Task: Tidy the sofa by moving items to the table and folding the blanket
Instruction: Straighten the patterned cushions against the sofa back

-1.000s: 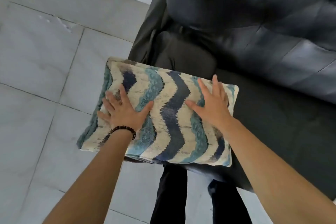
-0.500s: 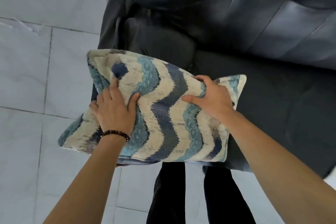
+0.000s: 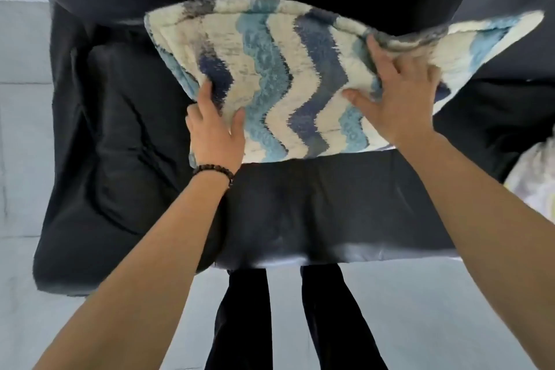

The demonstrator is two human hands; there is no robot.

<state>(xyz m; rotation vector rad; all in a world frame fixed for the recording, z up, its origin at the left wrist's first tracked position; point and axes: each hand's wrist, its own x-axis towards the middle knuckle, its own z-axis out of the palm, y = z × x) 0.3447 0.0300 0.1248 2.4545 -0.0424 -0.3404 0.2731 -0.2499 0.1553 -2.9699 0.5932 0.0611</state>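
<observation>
A cushion [image 3: 288, 75] with cream, light-blue and navy zigzag stripes leans against the backrest of the dark sofa [image 3: 330, 213], its lower edge on the seat. My left hand [image 3: 214, 132], with a bead bracelet on the wrist, grips the cushion's lower left corner, thumb on the front. My right hand [image 3: 396, 99] presses on the cushion's right half with spread fingers, and the fabric bunches just above the fingertips. The cushion's right corner sticks out past that hand.
The sofa's padded armrest [image 3: 114, 144] lies to the left of the cushion. A pale, crumpled fabric item [image 3: 537, 183] shows on the seat at the right edge. Grey floor tiles [image 3: 21, 69] surround the sofa. My legs in dark trousers [image 3: 246, 324] stand at its front edge.
The cushion has been carried from the sofa's front left corner up against the backrest. My right hand has gone from gripping the cushion's edge to pressing on it.
</observation>
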